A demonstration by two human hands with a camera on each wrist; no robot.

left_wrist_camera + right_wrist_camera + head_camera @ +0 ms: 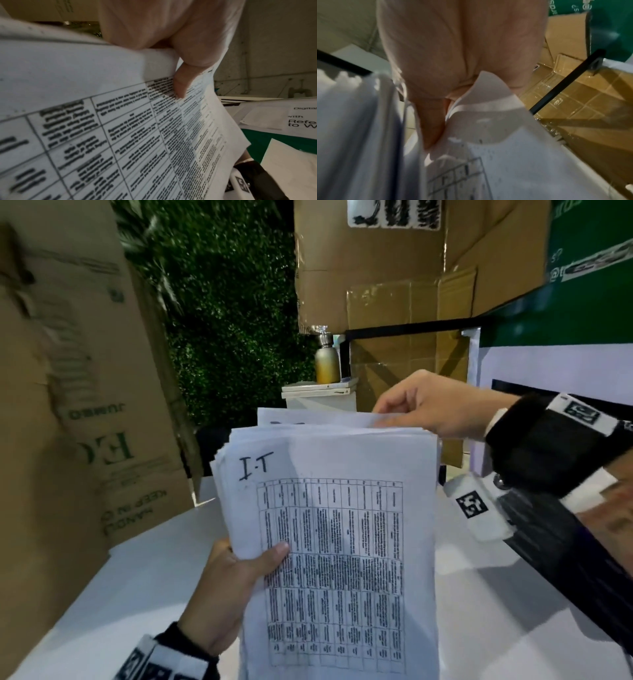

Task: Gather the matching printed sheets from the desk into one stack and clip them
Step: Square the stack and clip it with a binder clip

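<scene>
- Printed sheets are up off the white surface right now, held as one thick stack, top page showing a dense table with "I.T" handwritten in the corner.
- Left hand has the stack by its near left edge, thumb pressed flat on the top page and the other fingers tucked under, out of sight.
- Right hand is at the far right corner, pinching a sheet or two there; the right wrist view shows the corner curled over between the fingertips.
- Edges on the far left side look ragged, so I'd say the pile isn't squared up yet.
- No clip visible anywhere in these views.
- Handling-wise, my guess: a pile this thick has some heft but stays floppy, and loose pages slide on each other. Best bet is holding it on two opposite edges, tapping it on the surface to square it, then pinching hard near the corner where the clip goes.
- Background stuff: cardboard boxes on the left, a metal bottle further back.
</scene>
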